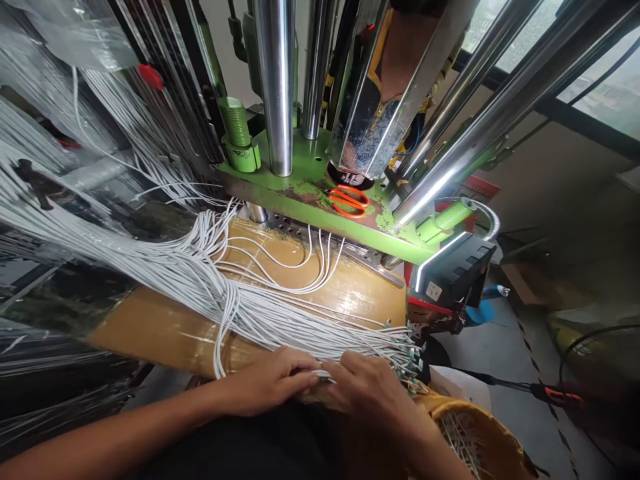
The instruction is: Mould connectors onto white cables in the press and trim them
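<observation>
A thick bundle of white cables [300, 330] lies across a tan, tape-covered board [170, 327], tied round by a loop of cable on its left. At its near edge my left hand [277, 379] has its fingers closed on a short stretch of white cables [323, 375]. My right hand [367, 385] grips the same stretch just to the right, the two hands almost touching. Small green-tipped cable ends [407, 350] gather beyond my right hand. Several single cables curve from under the green press plate [305, 200] onto the board.
Orange-handled scissors [349, 201] rest on the press plate among upright steel columns [276, 87]. A dark control box [453, 273] stands at the right. Below it, a yellow-brown basket [493, 427] contains white pieces. More cables [100, 233] spread out on the left, near a hammer [37, 183].
</observation>
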{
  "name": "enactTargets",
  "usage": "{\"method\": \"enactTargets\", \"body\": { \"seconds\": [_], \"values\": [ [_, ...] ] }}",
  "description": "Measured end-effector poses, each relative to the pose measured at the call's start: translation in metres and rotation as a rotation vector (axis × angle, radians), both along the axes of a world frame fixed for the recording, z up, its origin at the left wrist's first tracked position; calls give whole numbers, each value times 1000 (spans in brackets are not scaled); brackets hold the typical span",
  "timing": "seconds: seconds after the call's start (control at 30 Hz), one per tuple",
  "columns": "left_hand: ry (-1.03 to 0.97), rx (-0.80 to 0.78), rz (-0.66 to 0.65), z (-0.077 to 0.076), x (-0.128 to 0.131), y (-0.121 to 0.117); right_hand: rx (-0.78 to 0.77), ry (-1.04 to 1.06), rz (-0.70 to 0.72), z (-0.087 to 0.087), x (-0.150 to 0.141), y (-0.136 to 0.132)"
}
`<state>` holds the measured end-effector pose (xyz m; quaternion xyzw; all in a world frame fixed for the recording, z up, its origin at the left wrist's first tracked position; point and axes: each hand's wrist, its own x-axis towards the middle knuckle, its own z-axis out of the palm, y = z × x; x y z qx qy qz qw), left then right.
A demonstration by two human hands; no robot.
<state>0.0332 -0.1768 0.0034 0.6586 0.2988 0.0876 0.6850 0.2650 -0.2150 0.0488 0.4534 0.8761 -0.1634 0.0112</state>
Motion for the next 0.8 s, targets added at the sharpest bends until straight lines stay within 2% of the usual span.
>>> {"method": "enactTargets", "body": {
  "seconds": [0.13, 0.27, 0.33, 0.4, 0.43, 0.53, 0.57, 0.6, 0.67, 0.7, 0.8],
  "values": [
    [78, 92, 19, 0, -3, -1, -127, 185, -157, 10, 8, 6],
    [23, 111, 11, 3, 1, 0, -128, 209, -73, 16, 3, 8],
    [-29, 68, 32, 5, 5, 0, -97, 320, -159, 14, -3, 8],
    [-61, -30, 70, 4, 9, 1, -72, 450, -324, 6, -11, 7],
    [-79, -86, 101, 2, 11, 2, -80, 496, -358, 0, -16, 7],
    [-151, -215, 225, -4, 16, 5, -154, 531, -228, -25, -22, 18],
    [-166, -236, 270, -7, 17, 7, -121, 503, -223, -33, -18, 27],
    [-173, -251, 309, -8, 17, 9, -43, 446, -281, -40, -11, 38],
    [-167, -280, 384, -10, 16, 13, 214, 266, -539, -50, 15, 66],
    [-174, -307, 437, -11, 15, 15, 270, 211, -607, -54, 30, 80],
    [-232, -428, 602, -10, 13, 20, 293, 123, -634, -63, 67, 109]
  ]
}}
